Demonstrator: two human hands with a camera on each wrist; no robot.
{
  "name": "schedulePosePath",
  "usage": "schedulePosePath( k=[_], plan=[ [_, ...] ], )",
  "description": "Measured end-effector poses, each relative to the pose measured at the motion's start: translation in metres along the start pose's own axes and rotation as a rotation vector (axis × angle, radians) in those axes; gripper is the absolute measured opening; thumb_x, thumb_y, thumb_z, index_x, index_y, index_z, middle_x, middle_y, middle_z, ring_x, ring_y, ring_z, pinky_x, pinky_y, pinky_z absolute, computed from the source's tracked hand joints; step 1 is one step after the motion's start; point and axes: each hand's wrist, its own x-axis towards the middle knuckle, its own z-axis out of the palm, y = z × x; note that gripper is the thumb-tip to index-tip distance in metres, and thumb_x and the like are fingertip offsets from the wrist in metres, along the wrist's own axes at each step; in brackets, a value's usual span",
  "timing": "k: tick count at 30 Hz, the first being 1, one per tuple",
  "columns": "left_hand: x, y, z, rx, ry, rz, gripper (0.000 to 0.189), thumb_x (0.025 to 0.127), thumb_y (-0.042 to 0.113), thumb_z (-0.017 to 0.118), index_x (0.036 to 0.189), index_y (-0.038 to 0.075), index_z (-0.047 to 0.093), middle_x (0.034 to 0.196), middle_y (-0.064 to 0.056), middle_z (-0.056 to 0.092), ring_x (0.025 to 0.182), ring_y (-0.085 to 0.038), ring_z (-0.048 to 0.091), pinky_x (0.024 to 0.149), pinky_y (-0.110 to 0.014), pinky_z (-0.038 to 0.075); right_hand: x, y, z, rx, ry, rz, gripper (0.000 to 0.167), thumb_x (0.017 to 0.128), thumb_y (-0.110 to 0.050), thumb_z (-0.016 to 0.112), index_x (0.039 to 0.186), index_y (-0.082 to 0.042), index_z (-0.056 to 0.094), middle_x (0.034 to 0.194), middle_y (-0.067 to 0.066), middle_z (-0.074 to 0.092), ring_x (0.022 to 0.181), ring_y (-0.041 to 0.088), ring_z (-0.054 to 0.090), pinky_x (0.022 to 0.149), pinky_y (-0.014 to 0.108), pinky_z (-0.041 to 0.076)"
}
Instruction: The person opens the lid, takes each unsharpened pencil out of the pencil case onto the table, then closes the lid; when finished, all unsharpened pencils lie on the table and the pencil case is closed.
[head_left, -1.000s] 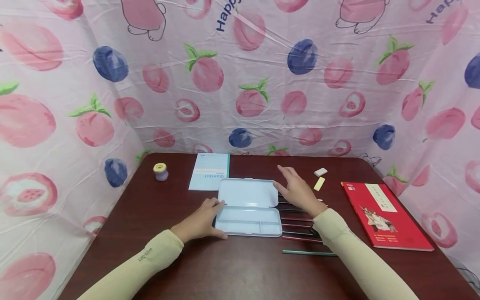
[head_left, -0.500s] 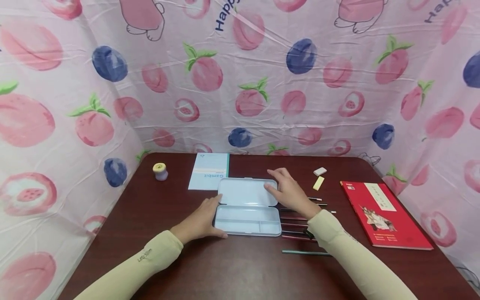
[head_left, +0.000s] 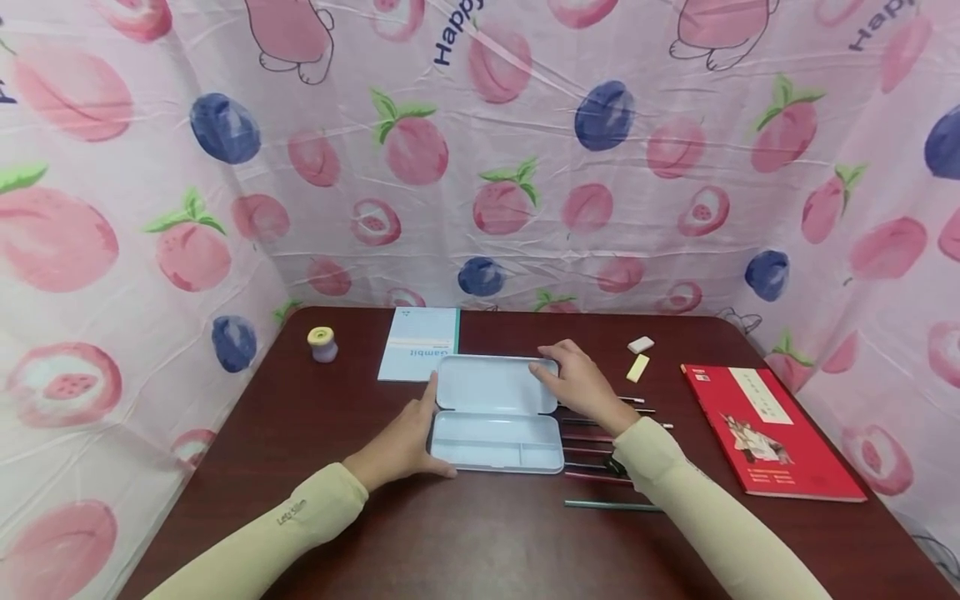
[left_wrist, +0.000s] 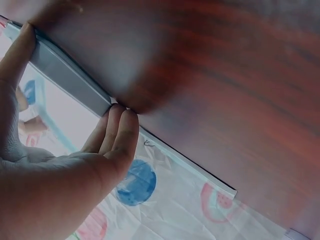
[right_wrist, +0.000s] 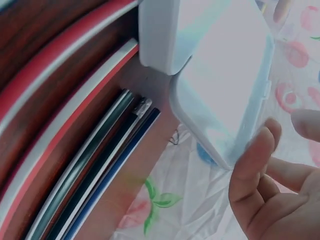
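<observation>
A light blue pencil case [head_left: 476, 427] lies unfolded on the table, its lid [head_left: 491, 385] tipped back and its divided tray bare inside. My left hand [head_left: 397, 440] holds the left end, thumb at the front corner and fingers against the side near the hinge. In the left wrist view, those fingertips [left_wrist: 120, 117] press the case's side wall [left_wrist: 70, 75]. My right hand [head_left: 581, 387] is at the lid's right far corner, fingers loosely bent. The right wrist view shows fingertips [right_wrist: 250, 150] right at the lid's corner, with the thumb [right_wrist: 306, 124] apart from it.
Several pencils [head_left: 600, 438] lie in a row right of the case, partly under my right forearm; a green one [head_left: 611, 505] is nearest. Behind are a notebook [head_left: 420, 342], a white eraser [head_left: 641, 343] and a yellow block [head_left: 637, 367]. A red book [head_left: 776, 433] lies right, a yellow-topped jar [head_left: 322, 343] left.
My right hand has moved left from over the pencils to the lid's right corner. My left forefinger has stretched further along the lid's left edge. The case has stayed in place.
</observation>
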Motion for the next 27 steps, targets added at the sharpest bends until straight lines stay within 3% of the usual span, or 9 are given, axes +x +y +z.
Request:
schedulePosePath(
  k=[5,12,15,22,27],
  plan=[
    [-0.004,0.001,0.002,-0.01,0.017,-0.007,0.162,0.066,0.041,0.104,0.169,0.005,-0.015,0.142,-0.019,0.058,0.135,-0.03,0.055,0.115,-0.05,0.049,-0.019,-0.008,-0.005,0.027,0.074,-0.066,0.036,0.104,-0.028,0.07,0.129,-0.002,0.075,0.118,0.012,0.064,0.072,0.011,0.05,0.064,0.028,0.045],
    [-0.005,0.002,0.003,-0.01,0.018,-0.042,0.165,0.065,0.042,0.104,0.169,0.011,-0.021,0.144,-0.021,0.06,0.138,-0.031,0.057,0.117,-0.049,0.048,-0.047,-0.016,-0.012,0.009,0.132,-0.149,0.009,0.097,-0.023,0.081,0.102,-0.016,0.083,0.098,-0.003,0.066,0.066,0.007,0.047,0.059,0.025,0.043],
    [-0.006,0.002,0.002,-0.019,0.014,-0.053,0.165,0.065,0.043,0.104,0.169,0.013,-0.02,0.151,-0.024,0.056,0.142,-0.033,0.055,0.118,-0.051,0.047,-0.056,-0.018,-0.015,0.023,0.091,-0.17,0.004,0.091,-0.02,0.086,0.094,-0.022,0.083,0.092,-0.008,0.067,0.066,0.005,0.048,0.06,0.024,0.044],
    [-0.006,0.002,0.0,-0.03,-0.009,-0.069,0.156,0.066,0.043,0.103,0.172,0.011,-0.005,0.168,-0.024,0.037,0.153,-0.037,0.042,0.122,-0.055,0.042,-0.072,-0.021,-0.014,0.018,-0.085,-0.205,0.018,0.081,-0.014,0.093,0.082,-0.026,0.08,0.091,-0.01,0.068,0.078,0.014,0.055,0.066,0.024,0.048],
    [-0.006,0.001,0.001,-0.004,-0.027,-0.032,0.149,0.065,0.053,0.101,0.173,0.009,0.008,0.172,-0.019,0.033,0.157,-0.036,0.038,0.124,-0.055,0.04,-0.08,-0.021,-0.001,-0.064,-0.161,-0.226,0.026,0.078,-0.014,0.095,0.074,-0.027,0.073,0.116,0.002,0.071,0.108,0.026,0.061,0.083,0.037,0.055]
  ],
)
